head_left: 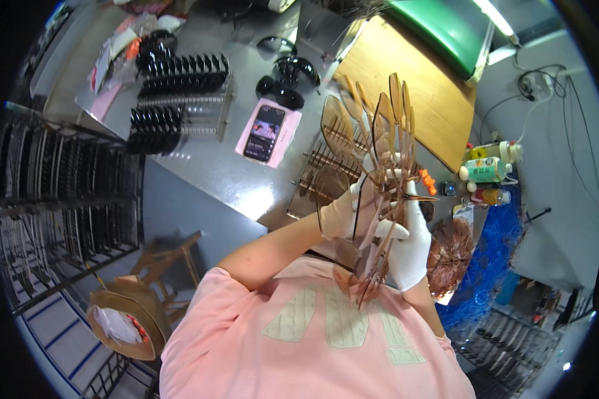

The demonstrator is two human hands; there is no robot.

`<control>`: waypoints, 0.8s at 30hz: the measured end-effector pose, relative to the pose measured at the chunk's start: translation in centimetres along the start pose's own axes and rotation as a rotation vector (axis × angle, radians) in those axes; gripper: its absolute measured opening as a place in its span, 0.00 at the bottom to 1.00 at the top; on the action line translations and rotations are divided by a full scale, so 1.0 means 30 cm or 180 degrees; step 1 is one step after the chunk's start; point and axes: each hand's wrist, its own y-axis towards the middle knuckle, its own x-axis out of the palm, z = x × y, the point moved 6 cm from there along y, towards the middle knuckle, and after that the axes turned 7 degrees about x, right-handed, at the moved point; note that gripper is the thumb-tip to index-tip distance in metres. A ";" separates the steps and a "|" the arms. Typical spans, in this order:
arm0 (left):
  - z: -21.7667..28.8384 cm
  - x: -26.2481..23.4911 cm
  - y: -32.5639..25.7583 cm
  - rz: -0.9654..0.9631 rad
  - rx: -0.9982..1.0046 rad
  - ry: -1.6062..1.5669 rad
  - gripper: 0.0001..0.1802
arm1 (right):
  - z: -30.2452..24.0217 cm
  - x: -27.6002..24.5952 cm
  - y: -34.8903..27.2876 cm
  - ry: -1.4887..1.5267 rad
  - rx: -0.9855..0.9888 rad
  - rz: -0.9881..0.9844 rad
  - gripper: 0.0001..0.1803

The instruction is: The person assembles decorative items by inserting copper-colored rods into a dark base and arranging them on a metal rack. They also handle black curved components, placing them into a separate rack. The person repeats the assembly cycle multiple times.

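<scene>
Several pairs of brown see-through sunglasses (383, 126) are bunched together in front of my chest, lenses and temples fanning up and down. My left hand (341, 214), in a pale glove, closes on the left side of the bunch. On the other side, my right hand (409, 246) wears a white glove, its fingers wrapped round the temples. From beside the right fingers a thin pointed tool (420, 197) sticks out to the right; its kind and grip are hidden. Behind the hands, a wire rack (313, 174) on the table carries more brown pieces.
A phone (265, 133) lies on pink paper on the metal table (186, 174). Black sunglasses (279, 91) and filled racks (183, 73) stand beyond. Rightward are a wooden board (439, 80), bottles (486, 170), a brown heap (450, 259) and blue plastic (489, 256). A chair (170, 266) stands left.
</scene>
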 end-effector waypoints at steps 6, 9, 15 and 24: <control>0.128 0.064 0.072 -0.0472 -0.0189 -0.0674 0.64 | -0.012 0.077 -0.059 0.4528 0.1951 -0.0165 0.16; 0.195 0.079 0.093 -0.1236 -0.0302 0.0608 0.58 | -0.093 0.067 -0.046 0.3096 0.1214 -0.0225 0.10; 0.225 0.107 0.148 -0.0898 0.0037 0.0578 0.43 | -0.162 -0.018 -0.068 0.0555 -0.0598 0.0777 0.18; 0.624 0.250 0.266 -0.2518 0.1877 0.5615 0.25 | 0.020 0.017 -0.116 0.4178 0.0180 -0.2733 0.22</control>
